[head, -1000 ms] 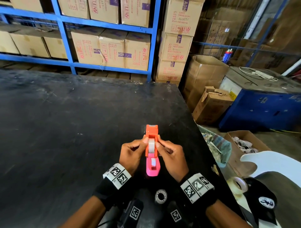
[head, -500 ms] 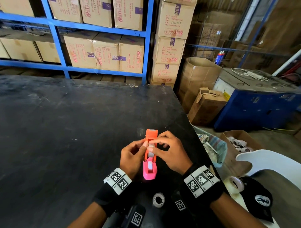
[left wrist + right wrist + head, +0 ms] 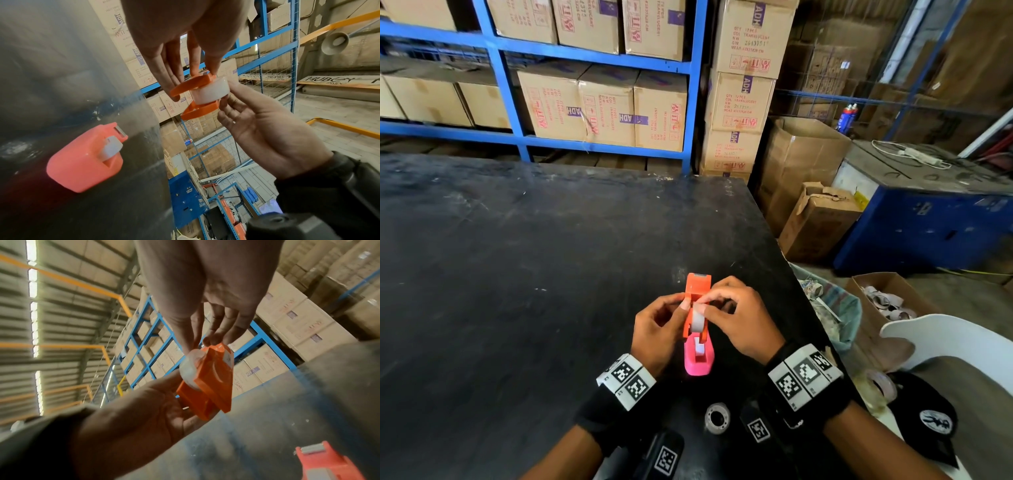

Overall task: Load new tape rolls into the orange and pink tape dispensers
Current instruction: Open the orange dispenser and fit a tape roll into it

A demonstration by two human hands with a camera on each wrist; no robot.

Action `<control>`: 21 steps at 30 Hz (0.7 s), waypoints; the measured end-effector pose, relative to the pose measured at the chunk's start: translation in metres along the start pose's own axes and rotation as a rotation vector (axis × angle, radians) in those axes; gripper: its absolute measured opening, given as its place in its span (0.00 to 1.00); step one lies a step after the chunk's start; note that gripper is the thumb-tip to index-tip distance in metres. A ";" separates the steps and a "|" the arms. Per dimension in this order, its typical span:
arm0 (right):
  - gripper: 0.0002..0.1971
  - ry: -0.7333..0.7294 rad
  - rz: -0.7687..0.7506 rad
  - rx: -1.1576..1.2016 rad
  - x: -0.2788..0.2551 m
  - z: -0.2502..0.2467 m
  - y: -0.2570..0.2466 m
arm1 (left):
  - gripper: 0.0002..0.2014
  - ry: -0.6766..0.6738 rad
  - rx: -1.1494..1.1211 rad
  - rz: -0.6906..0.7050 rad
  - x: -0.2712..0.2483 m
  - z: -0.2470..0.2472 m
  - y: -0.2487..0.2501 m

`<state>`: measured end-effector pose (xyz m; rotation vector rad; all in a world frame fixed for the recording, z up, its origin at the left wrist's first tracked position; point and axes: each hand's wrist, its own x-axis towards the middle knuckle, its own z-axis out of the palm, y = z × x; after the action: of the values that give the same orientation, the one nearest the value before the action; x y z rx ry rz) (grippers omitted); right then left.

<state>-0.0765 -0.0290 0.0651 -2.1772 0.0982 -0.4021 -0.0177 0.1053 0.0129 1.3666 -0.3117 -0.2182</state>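
In the head view my left hand [image 3: 681, 308] holds the orange dispenser [image 3: 698, 289] by its left side, just above the black table [image 3: 517, 274]. A white tape roll [image 3: 698, 318] sits in the dispenser's open slot. My right hand [image 3: 705, 305] pinches it, thumb on the roll and fingers over the dispenser's right side. The left wrist view shows the roll [image 3: 207, 92] between the two orange walls [image 3: 193, 84]. The right wrist view shows the thumb on the roll [image 3: 190, 368] in the dispenser [image 3: 211, 382]. The pink dispenser [image 3: 698, 356] lies on the table right below, with tape in it.
A small clear tape roll [image 3: 717, 418] lies on the table near my wrists. The table's right edge [image 3: 784, 253] is close to my right hand. Beyond it are a white chair [image 3: 945, 342] with a black cap [image 3: 928, 411], open cartons [image 3: 883, 301] and a blue bench [image 3: 928, 219].
My right hand has shifted from the dispenser's side to over the roll, fingers reaching across the top. The left hand keeps its hold. The pink dispenser has not moved.
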 end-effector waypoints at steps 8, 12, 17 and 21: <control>0.08 -0.120 -0.180 -0.489 -0.001 0.008 0.000 | 0.09 0.049 0.146 -0.055 0.001 -0.004 -0.017; 0.06 -0.099 -0.217 -0.529 0.002 0.005 -0.005 | 0.08 0.032 0.107 -0.100 -0.002 0.000 -0.014; 0.09 -0.051 -0.228 -0.521 0.010 -0.002 -0.001 | 0.12 -0.044 -0.045 -0.193 -0.005 0.007 -0.012; 0.16 -0.023 -0.267 -0.524 0.009 0.000 0.003 | 0.16 -0.106 -0.283 -0.347 -0.007 0.016 -0.008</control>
<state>-0.0681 -0.0329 0.0645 -2.7241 -0.1153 -0.5475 -0.0297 0.0916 0.0074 1.1231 -0.1229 -0.6027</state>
